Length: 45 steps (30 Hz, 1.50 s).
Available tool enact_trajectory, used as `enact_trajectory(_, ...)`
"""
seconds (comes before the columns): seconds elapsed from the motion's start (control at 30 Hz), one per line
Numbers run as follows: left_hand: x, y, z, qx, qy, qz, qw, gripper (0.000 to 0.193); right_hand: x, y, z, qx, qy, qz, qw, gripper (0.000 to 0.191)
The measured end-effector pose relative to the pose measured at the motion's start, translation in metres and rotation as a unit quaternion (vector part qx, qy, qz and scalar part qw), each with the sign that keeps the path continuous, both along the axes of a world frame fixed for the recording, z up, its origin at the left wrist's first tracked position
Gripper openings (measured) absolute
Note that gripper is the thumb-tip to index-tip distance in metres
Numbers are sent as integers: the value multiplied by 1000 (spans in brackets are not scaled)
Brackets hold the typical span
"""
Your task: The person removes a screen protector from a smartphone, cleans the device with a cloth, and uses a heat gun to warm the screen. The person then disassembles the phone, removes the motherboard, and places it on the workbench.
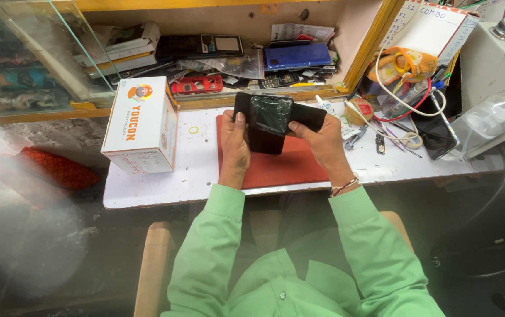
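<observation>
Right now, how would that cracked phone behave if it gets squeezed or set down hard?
The phone looks fragile: cracks web across its glass, so loose shards may shed. It probably stays stiff, being a flat slab. The glossy face may be slippery; the left hand and right hand hold it by its edges.
</observation>
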State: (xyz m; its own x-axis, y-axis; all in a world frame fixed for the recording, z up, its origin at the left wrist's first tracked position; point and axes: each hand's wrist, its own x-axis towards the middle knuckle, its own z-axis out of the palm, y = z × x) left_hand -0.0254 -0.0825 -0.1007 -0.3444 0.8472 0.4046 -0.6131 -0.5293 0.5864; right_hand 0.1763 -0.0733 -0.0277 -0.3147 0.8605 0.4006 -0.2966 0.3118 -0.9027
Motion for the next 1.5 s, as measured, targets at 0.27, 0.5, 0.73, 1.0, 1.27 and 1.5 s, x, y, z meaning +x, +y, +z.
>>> enact_trajectory(0.27,-2,2,-9,-10,-40,-23,999,12,3,9,9,3,-37,11,999,25)
enact_trajectory(0.5,-1,2,-9,-7,-31,-17,999,11,1,6,10,0,-32,8,999,25)
enact_trajectory(0.73,0,1,-8,-7,-21,-1,1000,12,1,8,10,2,-46,2,999,24)
enact_trajectory(1.0,0,1,-4,-15,11,6,1000,13,-6,-9,-6,-12,10,-36,999,29)
enact_trajectory(1.27,0,0,-2,-6,74,37,997,11,-8,-19,-18,-33,30,-56,997,31)
enact_trajectory(1.5,6,-3,-8,-21,24,54,998,11,-4,-8,-13,-24,6,-18,1000,31)
